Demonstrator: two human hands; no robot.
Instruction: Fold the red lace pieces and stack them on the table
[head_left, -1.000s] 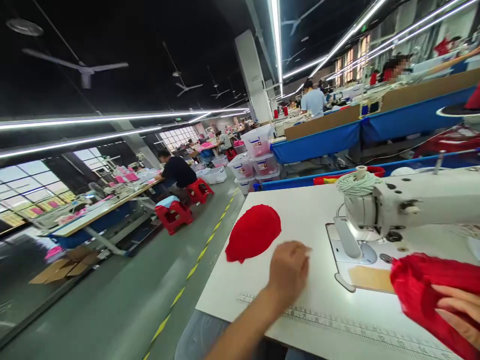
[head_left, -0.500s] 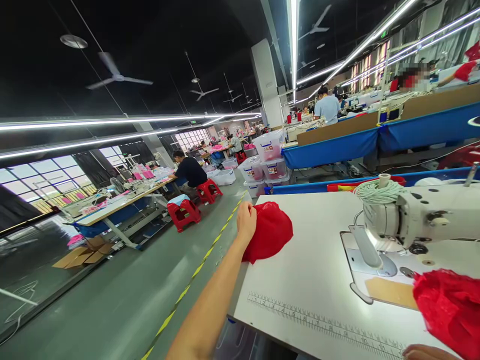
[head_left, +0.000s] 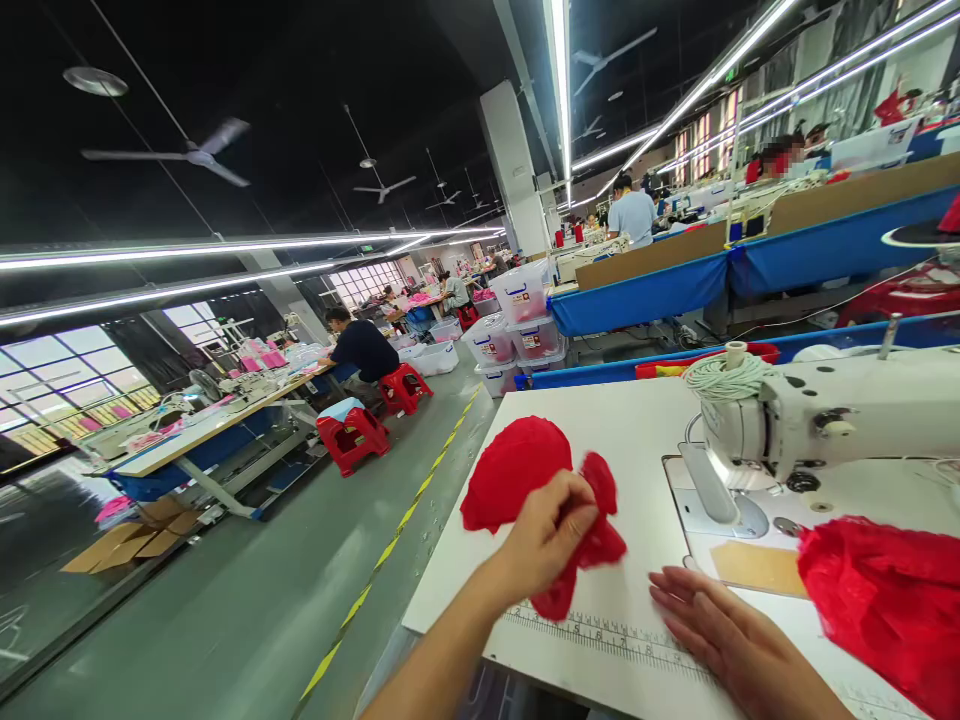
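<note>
My left hand [head_left: 546, 538] grips a crumpled red fabric piece [head_left: 600, 530] just above the white sewing table [head_left: 637, 430]. Right behind it lies a flat pile of red fabric pieces [head_left: 510, 470] at the table's left edge. My right hand [head_left: 720, 630] rests flat and open on the table beside a printed ruler strip [head_left: 600, 630], holding nothing. A white sewing machine [head_left: 825, 415] stands to the right, with a heap of red fabric [head_left: 885, 600] in front of it.
A spool of pale thread [head_left: 724, 375] sits on the machine. A grey aisle with a yellow dashed line [head_left: 405, 520] runs along the table's left. Red stools [head_left: 352, 435], stacked plastic bins [head_left: 514, 320], blue-skirted work tables [head_left: 645, 285] and seated workers fill the hall.
My left hand took a red piece from the pile and drew it toward me. My right hand let go of the red heap and came down flat on the table.
</note>
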